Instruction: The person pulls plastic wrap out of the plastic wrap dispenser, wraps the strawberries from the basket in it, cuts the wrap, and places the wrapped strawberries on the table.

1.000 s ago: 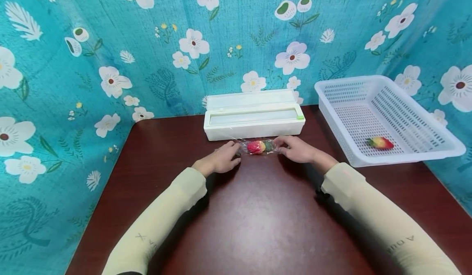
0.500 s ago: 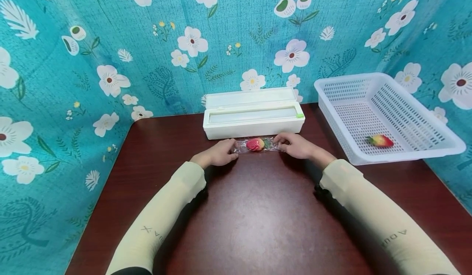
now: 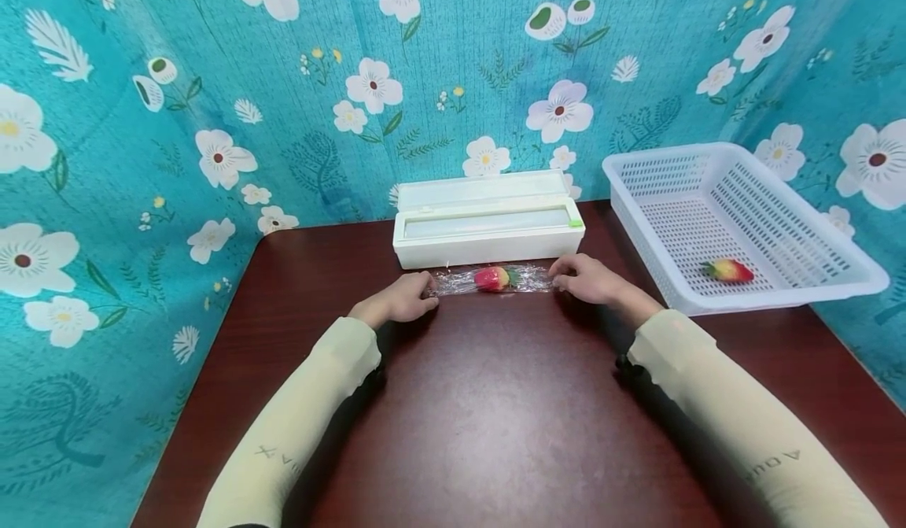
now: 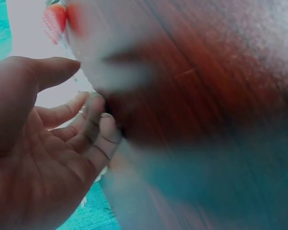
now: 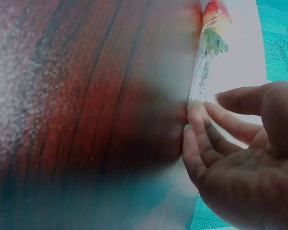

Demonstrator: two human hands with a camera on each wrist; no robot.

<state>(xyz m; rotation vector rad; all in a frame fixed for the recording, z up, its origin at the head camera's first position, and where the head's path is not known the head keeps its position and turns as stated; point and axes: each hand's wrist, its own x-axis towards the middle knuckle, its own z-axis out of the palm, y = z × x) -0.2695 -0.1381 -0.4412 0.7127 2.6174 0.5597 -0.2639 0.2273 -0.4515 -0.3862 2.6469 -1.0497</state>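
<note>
A red and yellow strawberry (image 3: 491, 278) with green leaves lies on the table inside clear plastic wrap (image 3: 531, 278), which stretches out flat to both sides. My left hand (image 3: 398, 298) is at the wrap's left end, its fingertips low by the table. In the left wrist view the thumb (image 4: 60, 71) stands apart from the loosely bent fingers. At the opposite end is my right hand (image 3: 593, 279); the right wrist view shows its fingertips touching the wrap's end, with the thumb (image 5: 240, 100) lifted off them.
Right behind the wrap stands a white cling film box (image 3: 488, 246), its lid raised and a green slider at its right. A white perforated basket (image 3: 651, 237) at the right holds another strawberry (image 3: 729, 271). A flowered teal cloth (image 3: 453, 79) hangs behind the dark table (image 3: 481, 402).
Both hands have moved outward, away from the strawberry. The bunched ends of the wrap now lie spread wider and flatter, while the strawberry has stayed nearly in place.
</note>
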